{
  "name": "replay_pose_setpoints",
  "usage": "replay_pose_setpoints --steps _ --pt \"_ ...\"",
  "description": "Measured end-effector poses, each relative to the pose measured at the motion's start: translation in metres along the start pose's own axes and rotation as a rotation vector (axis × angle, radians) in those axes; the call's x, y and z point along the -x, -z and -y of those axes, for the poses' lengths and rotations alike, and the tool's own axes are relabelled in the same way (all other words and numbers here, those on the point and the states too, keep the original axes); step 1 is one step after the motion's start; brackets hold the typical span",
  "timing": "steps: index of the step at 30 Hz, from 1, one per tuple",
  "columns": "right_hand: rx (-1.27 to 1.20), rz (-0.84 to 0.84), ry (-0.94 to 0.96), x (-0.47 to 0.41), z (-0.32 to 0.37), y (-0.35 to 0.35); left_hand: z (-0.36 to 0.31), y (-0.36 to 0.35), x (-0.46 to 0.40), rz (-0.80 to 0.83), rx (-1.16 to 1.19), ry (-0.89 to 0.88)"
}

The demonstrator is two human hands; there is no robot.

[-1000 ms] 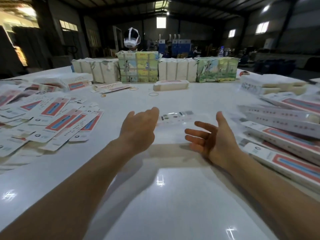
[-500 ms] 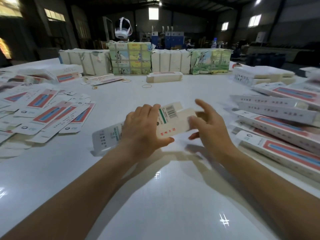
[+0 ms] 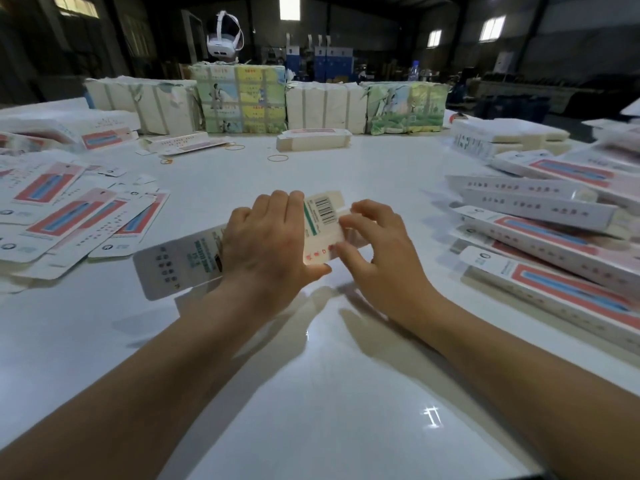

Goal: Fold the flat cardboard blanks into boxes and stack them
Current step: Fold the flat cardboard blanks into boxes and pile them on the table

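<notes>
White table (image 3: 311, 393): blank (image 3: 180, 265) in left hand (image 3: 266, 244).

We see two bare forearms coming in from the bottom corners, with no sleeve showing anywhere along them up to the frame edge. Our left hand (image 3: 266, 244) shows its back, broad and smooth, with the knuckles forming a rounded ridge along the top. Our right hand (image 3: 381, 258) is slimmer in outline, its fingers (image 3: 360, 211) long and tapering, with short, plain nails. Neither wrist carries a watch, band or bracelet, and no ring shows on any finger we can see. No glove covers either hand. The rest of our body is out of view.
</notes>
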State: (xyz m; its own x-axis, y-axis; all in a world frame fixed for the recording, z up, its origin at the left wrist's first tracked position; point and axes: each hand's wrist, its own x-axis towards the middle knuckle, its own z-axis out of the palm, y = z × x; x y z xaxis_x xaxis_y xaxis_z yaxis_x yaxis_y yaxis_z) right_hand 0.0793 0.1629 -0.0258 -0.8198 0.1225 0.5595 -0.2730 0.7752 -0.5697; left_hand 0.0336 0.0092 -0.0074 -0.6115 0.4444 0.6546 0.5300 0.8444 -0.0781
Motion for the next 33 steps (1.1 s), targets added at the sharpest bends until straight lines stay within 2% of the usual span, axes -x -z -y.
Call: replay_pose_setpoints --steps 4,5,7,12,14,18,19,20,23,25,33 --pt "-0.664 0.047 -0.339 -0.007 0.008 0.006 -0.003 0.002 0.0 0.002 0.002 -0.002" --pt "-0.754 0.07 -0.395 -0.008 0.006 0.007 -0.005 0.002 0.0 -0.011 0.006 -0.024" --pt "-0.755 0.137 -0.419 -0.008 0.002 0.009 -0.008 0.002 0.0 -0.013 0.012 -0.049" --pt "-0.628 0.319 -0.293 -0.006 0.002 0.018 0.001 0.001 0.003 0.04 0.043 -0.082" --pt "-0.561 0.244 -0.281 -0.006 0.001 0.016 0.003 0.0 0.004 0.042 0.051 -0.07" --pt "-0.369 -0.218 -0.228 -0.002 0.001 0.013 0.007 0.001 0.003 0.04 0.006 -0.034" --pt "-0.351 -0.266 -0.199 0.0 0.002 0.013 0.009 0.001 0.003 0.033 -0.018 -0.024" --pt "-0.366 -0.259 -0.195 0.001 0.005 0.011 0.009 0.0 0.003 0.021 -0.049 -0.016" --pt "-0.461 -0.095 -0.238 0.007 0.013 0.001 0.005 -0.004 0.002 -0.057 -0.168 -0.022" --pt "-0.545 -0.062 -0.247 0.008 0.018 -0.004 0.0 -0.007 0.001 -0.131 -0.223 -0.026" --pt "-0.737 -0.301 -0.302 0.006 0.016 -0.001 -0.017 -0.016 -0.004 -0.26 -0.061 0.078"
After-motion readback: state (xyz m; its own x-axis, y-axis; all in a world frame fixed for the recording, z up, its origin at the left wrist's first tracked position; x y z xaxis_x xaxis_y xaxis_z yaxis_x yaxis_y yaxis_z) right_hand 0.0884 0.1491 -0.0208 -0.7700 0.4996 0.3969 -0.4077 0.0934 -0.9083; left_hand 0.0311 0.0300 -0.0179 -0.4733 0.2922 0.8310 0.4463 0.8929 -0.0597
